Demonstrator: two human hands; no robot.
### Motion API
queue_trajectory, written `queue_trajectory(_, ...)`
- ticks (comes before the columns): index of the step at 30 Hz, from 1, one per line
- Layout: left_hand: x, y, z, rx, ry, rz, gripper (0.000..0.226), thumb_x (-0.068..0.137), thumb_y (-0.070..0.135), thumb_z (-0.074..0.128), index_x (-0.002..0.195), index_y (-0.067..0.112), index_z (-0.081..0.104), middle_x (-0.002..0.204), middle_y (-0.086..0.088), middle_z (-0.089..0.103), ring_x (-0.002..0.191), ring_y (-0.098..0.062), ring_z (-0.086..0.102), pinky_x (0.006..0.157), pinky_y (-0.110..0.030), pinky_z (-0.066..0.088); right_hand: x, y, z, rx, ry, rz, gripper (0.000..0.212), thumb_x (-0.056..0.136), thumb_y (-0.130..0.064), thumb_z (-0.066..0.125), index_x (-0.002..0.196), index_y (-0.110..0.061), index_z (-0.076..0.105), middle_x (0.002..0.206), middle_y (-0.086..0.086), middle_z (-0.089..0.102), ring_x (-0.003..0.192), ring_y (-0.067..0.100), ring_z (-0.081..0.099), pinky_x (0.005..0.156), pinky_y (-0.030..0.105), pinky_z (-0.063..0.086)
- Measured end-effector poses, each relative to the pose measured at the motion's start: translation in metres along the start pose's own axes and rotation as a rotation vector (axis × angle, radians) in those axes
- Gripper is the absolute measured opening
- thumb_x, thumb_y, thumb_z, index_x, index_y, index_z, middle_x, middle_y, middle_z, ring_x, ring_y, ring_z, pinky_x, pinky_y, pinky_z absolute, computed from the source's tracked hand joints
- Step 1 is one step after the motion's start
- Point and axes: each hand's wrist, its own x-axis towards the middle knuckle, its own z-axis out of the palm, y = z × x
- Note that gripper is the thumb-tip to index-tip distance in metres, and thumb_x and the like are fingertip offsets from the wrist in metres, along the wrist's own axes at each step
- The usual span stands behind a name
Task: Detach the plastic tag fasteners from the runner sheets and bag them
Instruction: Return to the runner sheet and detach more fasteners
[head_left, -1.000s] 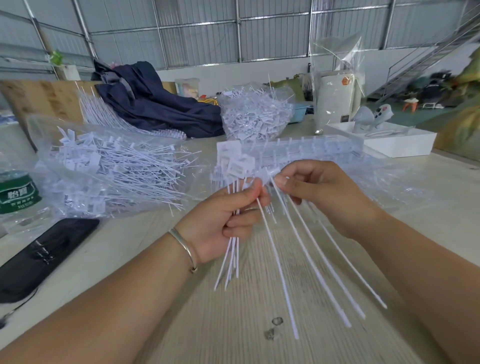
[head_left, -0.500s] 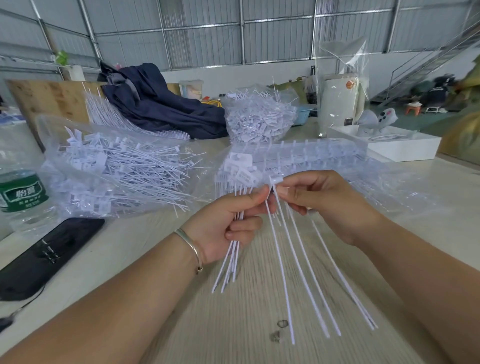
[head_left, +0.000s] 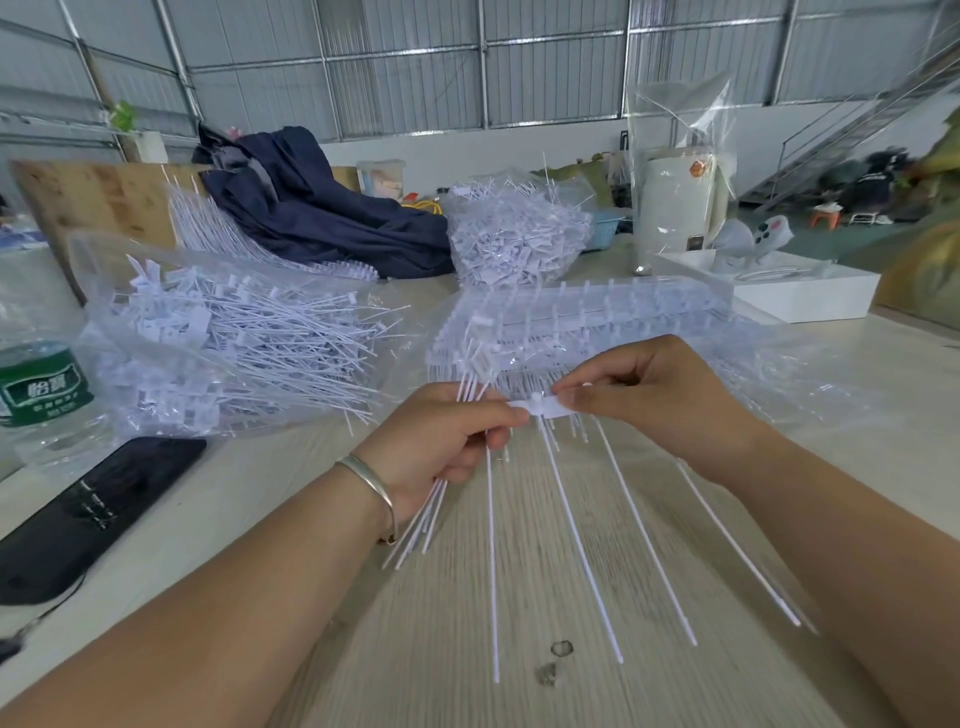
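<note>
My left hand grips a small bundle of detached white fasteners, their heads sticking up above the fingers. Its thumb and forefinger also pinch the left end of a short white runner strip. My right hand pinches the strip's right end. A few long fastener tails hang from the strip toward me over the table. Behind my hands lie stacked runner sheets in clear plastic. An open clear bag of loose fasteners lies to the left.
A second full bag of fasteners stands behind. A water bottle and a black phone lie at the left. A dark jacket, a white box and a white canister stand further back.
Both hands rose slightly and moved apart. The runner strip now stretches flat between them, and the hanging tails have fanned out wider.
</note>
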Motion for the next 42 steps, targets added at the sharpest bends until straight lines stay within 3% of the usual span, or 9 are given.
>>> queue_trajectory(3, 0.001, 0.0, -0.001, -0.029, -0.01, 0.0, 0.03, 0.085, 0.012, 0.069, 0.057, 0.022, 0.062, 0.054, 0.003, 0.048, 0.037, -0.006, 0.024, 0.035, -0.015, 0.018, 0.0, -0.002, -0.003, 0.017, -0.043, 0.021, 0.007, 0.079, -0.015, 0.078, 0.085, -0.017, 0.08, 0.081, 0.027, 0.066, 0.075, 0.042, 0.054, 0.076, 0.039, 0.046)
queue_trajectory(5, 0.001, 0.0, -0.001, -0.027, -0.013, 0.01, 0.033, 0.084, 0.012, 0.07, 0.053, 0.023, 0.062, 0.053, 0.003, 0.047, 0.038, -0.006, 0.024, 0.035, -0.015, 0.018, 0.0, -0.003, -0.004, 0.021, -0.054, 0.034, 0.009, 0.079, -0.012, 0.076, 0.086, -0.017, 0.08, 0.089, 0.024, 0.07, 0.082, 0.036, 0.061, 0.081, 0.038, 0.05)
queue_trajectory(11, 0.005, 0.0, -0.003, -0.034, -0.036, 0.047, 0.008, 0.081, 0.011, 0.071, 0.086, 0.008, 0.066, 0.052, 0.003, 0.047, 0.039, -0.007, 0.024, 0.034, -0.014, 0.018, 0.004, -0.003, -0.009, 0.057, -0.064, 0.068, 0.016, 0.077, -0.004, 0.07, 0.078, -0.016, 0.081, 0.055, 0.008, 0.05, 0.051, 0.008, 0.038, 0.049, 0.015, 0.032)
queue_trajectory(17, 0.005, 0.004, -0.003, -0.004, -0.096, 0.075, 0.022, 0.082, 0.009, 0.067, 0.063, 0.021, 0.069, 0.049, 0.003, 0.043, 0.039, -0.008, 0.022, 0.035, -0.014, 0.016, 0.007, -0.006, -0.012, 0.06, -0.079, 0.092, 0.016, 0.073, -0.003, 0.068, 0.074, -0.013, 0.08, 0.053, 0.007, 0.05, 0.051, 0.01, 0.037, 0.047, 0.016, 0.031)
queue_trajectory(21, 0.002, 0.006, -0.003, 0.086, -0.106, 0.061, 0.019, 0.081, 0.009, 0.067, 0.067, 0.021, 0.07, 0.047, 0.003, 0.04, 0.039, -0.008, 0.023, 0.035, -0.015, 0.017, 0.007, -0.005, -0.015, 0.032, -0.152, 0.133, 0.015, 0.071, -0.003, 0.067, 0.073, -0.012, 0.079, 0.044, -0.004, 0.044, 0.044, 0.006, 0.036, 0.043, 0.014, 0.03)
queue_trajectory(28, 0.0, 0.009, -0.002, 0.157, -0.289, -0.05, 0.006, 0.082, 0.002, 0.065, 0.08, 0.006, 0.06, 0.045, 0.007, 0.027, 0.038, -0.007, 0.022, 0.037, -0.014, 0.017, 0.006, -0.008, -0.013, 0.007, -0.267, 0.177, 0.014, 0.053, -0.015, 0.064, 0.06, -0.012, 0.076, 0.049, 0.006, 0.036, 0.048, 0.01, 0.027, 0.043, 0.017, 0.022)
queue_trajectory(31, 0.0, 0.01, 0.001, 0.323, -0.237, -0.019, 0.008, 0.079, 0.006, 0.07, 0.084, 0.004, 0.064, 0.043, 0.007, 0.029, 0.039, -0.009, 0.023, 0.04, -0.015, 0.018, 0.005, -0.007, -0.01, -0.055, -0.306, 0.192, 0.015, 0.053, -0.015, 0.065, 0.062, -0.01, 0.075, 0.049, 0.004, 0.036, 0.048, 0.009, 0.028, 0.043, 0.015, 0.023)
queue_trajectory(37, 0.008, 0.003, 0.009, 0.567, -0.093, 0.059, 0.018, 0.071, 0.01, 0.076, 0.059, 0.009, 0.063, 0.039, 0.012, 0.035, 0.039, -0.004, 0.032, 0.044, -0.02, 0.026, 0.004, -0.002, 0.001, -0.158, -0.278, 0.208, 0.005, 0.064, -0.009, 0.071, 0.061, -0.007, 0.075, 0.051, -0.002, 0.052, 0.05, 0.0, 0.045, 0.049, 0.008, 0.037)
queue_trajectory(42, 0.019, -0.006, 0.011, 0.694, 0.047, 0.151, 0.022, 0.071, 0.019, 0.076, 0.057, 0.009, 0.062, 0.037, 0.013, 0.038, 0.039, -0.002, 0.037, 0.038, -0.013, 0.025, 0.007, 0.003, 0.005, -0.21, -0.159, 0.197, 0.009, 0.07, -0.003, 0.069, 0.066, 0.004, 0.071, 0.058, 0.011, 0.046, 0.058, 0.012, 0.042, 0.058, 0.024, 0.036)
